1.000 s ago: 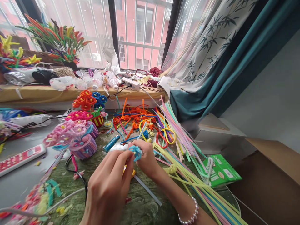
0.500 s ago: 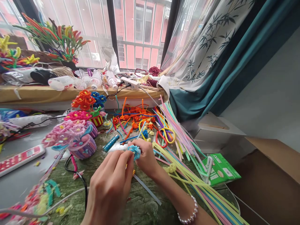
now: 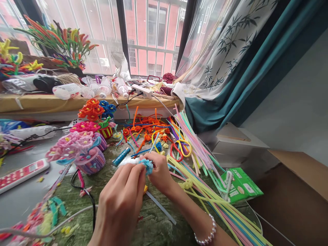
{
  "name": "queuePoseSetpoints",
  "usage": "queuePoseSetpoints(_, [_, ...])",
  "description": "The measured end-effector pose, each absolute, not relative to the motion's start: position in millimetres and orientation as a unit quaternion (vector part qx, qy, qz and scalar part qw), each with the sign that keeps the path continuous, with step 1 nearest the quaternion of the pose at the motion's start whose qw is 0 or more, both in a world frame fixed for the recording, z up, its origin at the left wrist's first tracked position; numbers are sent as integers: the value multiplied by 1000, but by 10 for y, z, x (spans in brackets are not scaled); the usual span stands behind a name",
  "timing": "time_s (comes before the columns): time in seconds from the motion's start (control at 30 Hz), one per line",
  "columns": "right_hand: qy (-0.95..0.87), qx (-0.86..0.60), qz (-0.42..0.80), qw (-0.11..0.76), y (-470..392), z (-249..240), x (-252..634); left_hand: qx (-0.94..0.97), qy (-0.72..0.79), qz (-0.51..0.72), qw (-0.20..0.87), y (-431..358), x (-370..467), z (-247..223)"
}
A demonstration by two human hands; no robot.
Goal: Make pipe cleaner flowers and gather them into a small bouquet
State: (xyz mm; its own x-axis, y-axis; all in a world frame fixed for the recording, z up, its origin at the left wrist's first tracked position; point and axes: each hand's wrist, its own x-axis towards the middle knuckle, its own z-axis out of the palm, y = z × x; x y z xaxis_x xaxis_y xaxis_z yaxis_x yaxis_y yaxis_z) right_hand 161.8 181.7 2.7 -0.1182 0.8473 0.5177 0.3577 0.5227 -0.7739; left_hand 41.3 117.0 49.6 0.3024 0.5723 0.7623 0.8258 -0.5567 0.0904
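A small light-blue pipe-cleaner flower (image 3: 148,166) is pinched between my two hands above the green tabletop. My left hand (image 3: 123,198) is closed, its fingertips pressed to the flower's near left side. Closed around the far right side is my right hand (image 3: 160,172), with a pearl bracelet on that wrist. The fingers hide the underside of the flower. Beneath the hands lies a translucent glue stick (image 3: 161,207), with a bit of something orange-yellow at its upper end. Just beyond the hands are a teal lighter (image 3: 121,156) and scissors (image 3: 180,150) with red and yellow handles.
Long pastel pipe cleaners (image 3: 205,191) spread along the right, beside a green packet (image 3: 243,184). Potted pipe-cleaner flowers (image 3: 89,160) stand at left, near a black cable (image 3: 92,201). Orange pieces (image 3: 147,128) lie at the back. An open cardboard box (image 3: 299,171) is far right.
The blue flower has turned slightly between my fingers, and my left hand has shifted a little. The rest looks the same.
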Motion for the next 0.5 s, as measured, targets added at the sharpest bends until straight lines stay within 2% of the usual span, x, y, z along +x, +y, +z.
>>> queuePoseSetpoints(0.37, [-707, -431, 240, 507, 1805, 41, 1622, -795, -432, -395, 162, 1184, 434, 534])
queuePoseSetpoints(0.5, [-689, -419, 295, 513, 1797, 67, 1620, -777, -446, -407, 180, 1119, 412, 582])
